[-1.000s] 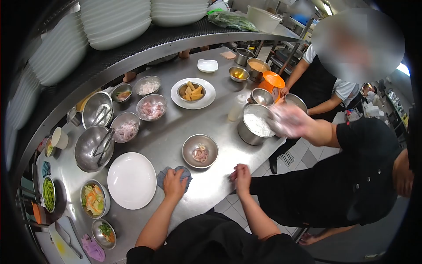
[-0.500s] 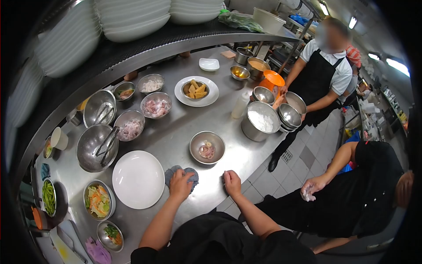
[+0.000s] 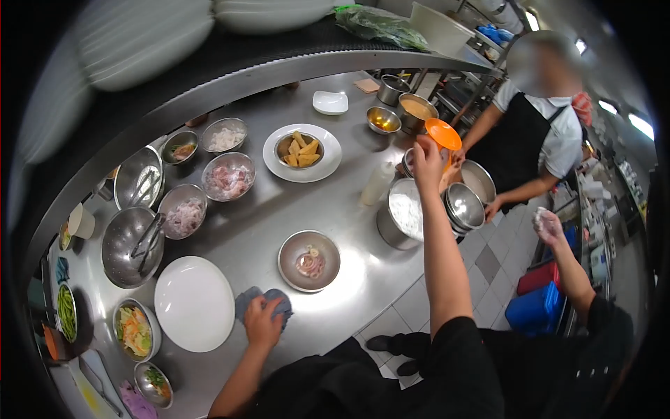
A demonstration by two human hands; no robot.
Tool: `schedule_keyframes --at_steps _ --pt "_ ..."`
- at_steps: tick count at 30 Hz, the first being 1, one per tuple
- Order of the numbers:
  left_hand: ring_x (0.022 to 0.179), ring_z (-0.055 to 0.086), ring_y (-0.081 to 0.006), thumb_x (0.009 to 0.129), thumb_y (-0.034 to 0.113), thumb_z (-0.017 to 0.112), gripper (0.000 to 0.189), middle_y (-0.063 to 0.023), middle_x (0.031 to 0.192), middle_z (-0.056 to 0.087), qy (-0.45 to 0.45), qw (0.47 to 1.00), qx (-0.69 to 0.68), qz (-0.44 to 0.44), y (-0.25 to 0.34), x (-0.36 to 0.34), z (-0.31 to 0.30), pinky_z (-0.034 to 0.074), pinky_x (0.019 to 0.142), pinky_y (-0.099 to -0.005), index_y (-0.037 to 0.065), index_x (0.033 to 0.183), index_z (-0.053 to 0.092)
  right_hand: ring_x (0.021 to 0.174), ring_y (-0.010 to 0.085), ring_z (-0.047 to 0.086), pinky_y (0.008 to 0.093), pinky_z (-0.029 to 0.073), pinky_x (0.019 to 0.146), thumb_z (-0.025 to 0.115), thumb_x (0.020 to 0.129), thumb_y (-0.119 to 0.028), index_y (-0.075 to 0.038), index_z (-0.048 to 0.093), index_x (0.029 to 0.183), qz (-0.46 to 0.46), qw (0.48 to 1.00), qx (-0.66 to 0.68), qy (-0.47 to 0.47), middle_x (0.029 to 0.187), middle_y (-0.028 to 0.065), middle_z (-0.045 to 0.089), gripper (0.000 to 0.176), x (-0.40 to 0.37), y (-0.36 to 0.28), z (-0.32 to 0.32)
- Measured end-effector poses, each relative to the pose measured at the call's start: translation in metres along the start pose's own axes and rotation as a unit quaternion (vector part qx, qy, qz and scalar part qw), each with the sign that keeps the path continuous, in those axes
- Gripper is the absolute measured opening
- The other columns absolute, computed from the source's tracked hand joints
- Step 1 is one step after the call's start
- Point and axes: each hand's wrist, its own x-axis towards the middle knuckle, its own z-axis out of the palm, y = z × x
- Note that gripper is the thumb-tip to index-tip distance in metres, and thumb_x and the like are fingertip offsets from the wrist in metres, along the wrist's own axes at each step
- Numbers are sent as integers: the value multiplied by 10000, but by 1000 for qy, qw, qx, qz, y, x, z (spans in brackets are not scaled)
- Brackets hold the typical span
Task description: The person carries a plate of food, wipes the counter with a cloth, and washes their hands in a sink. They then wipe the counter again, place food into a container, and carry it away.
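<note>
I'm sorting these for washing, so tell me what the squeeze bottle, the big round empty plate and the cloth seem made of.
Squeeze bottle: probably soft plastic, cloudy and translucent.
Big plate: white, smooth, softly glossy; ceramic or melamine, I can't tell which.
Cloth: matte blue-grey fabric, bunched in soft folds.

On the steel tabletop [image 3: 363, 269] we see a crumpled blue-gray cloth [image 3: 278, 302] and, amid metal bowls [image 3: 464, 204], a partly hidden orange vessel [image 3: 444, 134].
</note>
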Motion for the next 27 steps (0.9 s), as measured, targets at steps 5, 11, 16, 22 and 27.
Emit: schedule_keyframes --at_steps 5,11,16,22,27 --pt "1013 498 -336 680 139 695 404 -147 1054 505 53 995 28 -75 19 3 11 398 867 -432 149 1079 639 559 206 620 340 514 521 518 835 -180 -111 374 1366 44 921 -329 -204 705 135 639 555 123 163 66" --pt "1060 473 -354 700 131 673 390 -173 1102 492 102 981 58 -157 37 5 22 375 906 -437 121 1088 636 645 269 642 387 539 518 509 815 -143 -139 262 1429 211 851 -345 -334 923 198 632 662 152 232 107" --pt "1059 480 -361 719 137 672 371 -177 1109 498 119 976 50 -177 44 8 25 374 924 -433 116 1087 636 1004 343 613 435 484 846 533 806 -229 -49 544 1211 140 860 -366 -328 1104 229 613 443 159 258 116" --pt "1054 494 -344 721 195 706 383 -176 1114 507 115 974 50 -189 46 8 20 406 884 -429 118 1090 637 991 323 619 416 474 840 676 739 -433 -42 608 1077 76 903 -360 -223 1047 151 657 521 163 264 108" --pt "1123 482 -345 781 258 686 436 -180 1252 483 106 975 58 -185 54 -21 -2 404 950 -403 112 1181 593 853 353 635 424 480 732 591 860 -286 -32 605 1045 -109 928 -287 -211 917 184 659 314 156 240 88"
